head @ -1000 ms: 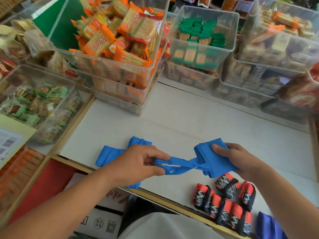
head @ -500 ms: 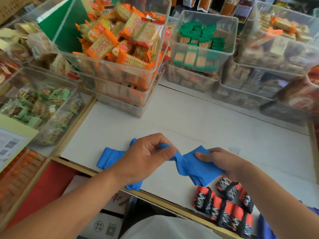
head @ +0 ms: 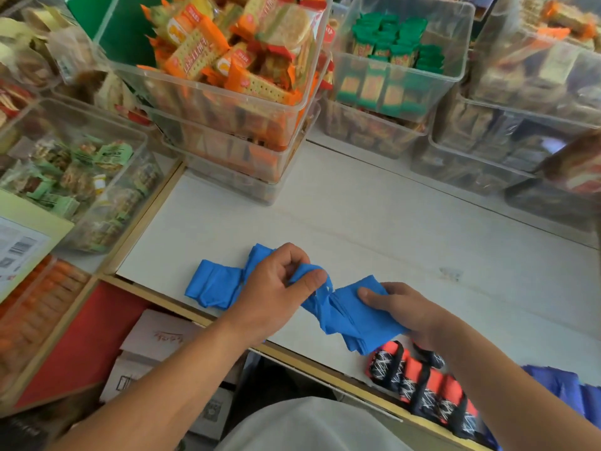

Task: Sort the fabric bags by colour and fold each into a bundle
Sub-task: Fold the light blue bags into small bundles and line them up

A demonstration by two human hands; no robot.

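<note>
One blue bag (head: 354,315) pinched by its strap in curled fingers (head: 313,277) of left hand (head: 276,288), folded end gripped by right hand (head: 403,307) — two blue bundles (head: 214,288) beyond left fingers, at least four red-black bundles (head: 422,385) just beneath right fingers.

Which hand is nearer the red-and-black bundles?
Right. The right hand lies right beside the red-and-black bundles, holding the blue bag; the left hand is farther left, pinching the bag's other end.
</note>
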